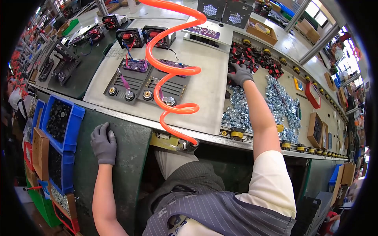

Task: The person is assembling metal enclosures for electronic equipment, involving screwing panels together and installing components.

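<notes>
While I follow this from a distance, my right hand point(241, 75) is stretched out right of upper centre, at the left edge of the pile of red-and-black parts point(256, 59). My reading of the step: picking small pieces out of loose stock. The next move, I judge, calls for parting one piece from its neighbours, a sure pinch, and a return path clear of the coiled orange hose point(173, 72), which hangs across upper centre.

Position: the red-and-black parts lie just beyond and to the right of those fingers, upper right of the frame. Contact seems likely, but the glove masks it. Whether the right fingers grasp anything, I cannot tell. Silver hardware point(283, 106) spreads lower down, on both sides of the right forearm.

My left hand point(104, 144) rests left of centre on the dark green worktop point(130, 137), fingers released and loosely extended, nothing visible in them. Blue bins point(77, 122) stand to its left, apart from it.

Upper centre: two dark ribbed units point(136, 82) sit side by side on a pale board point(208, 114), purple circuit boards point(136, 65) at their far ends, well apart from the right fingers.
</notes>
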Demonstrator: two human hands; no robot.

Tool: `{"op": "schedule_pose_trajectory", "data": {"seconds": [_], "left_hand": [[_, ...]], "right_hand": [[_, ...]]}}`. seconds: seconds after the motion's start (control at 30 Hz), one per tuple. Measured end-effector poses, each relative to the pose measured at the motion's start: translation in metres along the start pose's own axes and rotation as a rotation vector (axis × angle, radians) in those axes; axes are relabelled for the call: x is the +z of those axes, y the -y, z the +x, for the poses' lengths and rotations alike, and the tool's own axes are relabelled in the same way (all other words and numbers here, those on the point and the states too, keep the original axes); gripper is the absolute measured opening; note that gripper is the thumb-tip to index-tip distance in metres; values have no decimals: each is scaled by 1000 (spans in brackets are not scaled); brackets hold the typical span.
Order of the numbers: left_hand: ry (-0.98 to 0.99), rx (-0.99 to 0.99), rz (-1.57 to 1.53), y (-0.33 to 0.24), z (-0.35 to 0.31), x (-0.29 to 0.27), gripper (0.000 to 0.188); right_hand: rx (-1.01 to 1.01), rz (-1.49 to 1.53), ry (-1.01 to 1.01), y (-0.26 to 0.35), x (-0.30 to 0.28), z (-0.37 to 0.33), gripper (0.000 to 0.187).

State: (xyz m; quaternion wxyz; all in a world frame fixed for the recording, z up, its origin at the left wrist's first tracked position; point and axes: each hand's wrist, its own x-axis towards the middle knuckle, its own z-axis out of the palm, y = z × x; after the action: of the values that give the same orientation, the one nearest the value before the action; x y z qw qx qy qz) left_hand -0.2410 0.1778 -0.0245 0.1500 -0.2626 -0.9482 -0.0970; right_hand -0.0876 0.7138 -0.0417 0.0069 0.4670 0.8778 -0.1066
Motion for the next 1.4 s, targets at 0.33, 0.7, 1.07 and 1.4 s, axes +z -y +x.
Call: {"op": "schedule_pose_trajectory", "data": {"seconds": [0.33,0.7,1.07,1.4], "left_hand": [[-12,28,-61,1,0,4,32],[-6,17,-46,-2,1,0,30],[-59,78,-41,7,-2,7,27],[-51,62,-61,5,-7,3,26]], "right_hand": [[-91,10,22,-41,7,-8,76],[-588,737,-127,-3,15,-96,61],[-279,610,-366,-33,14,-107,36],[-500,559,-343,96,50,-71,44]]}}
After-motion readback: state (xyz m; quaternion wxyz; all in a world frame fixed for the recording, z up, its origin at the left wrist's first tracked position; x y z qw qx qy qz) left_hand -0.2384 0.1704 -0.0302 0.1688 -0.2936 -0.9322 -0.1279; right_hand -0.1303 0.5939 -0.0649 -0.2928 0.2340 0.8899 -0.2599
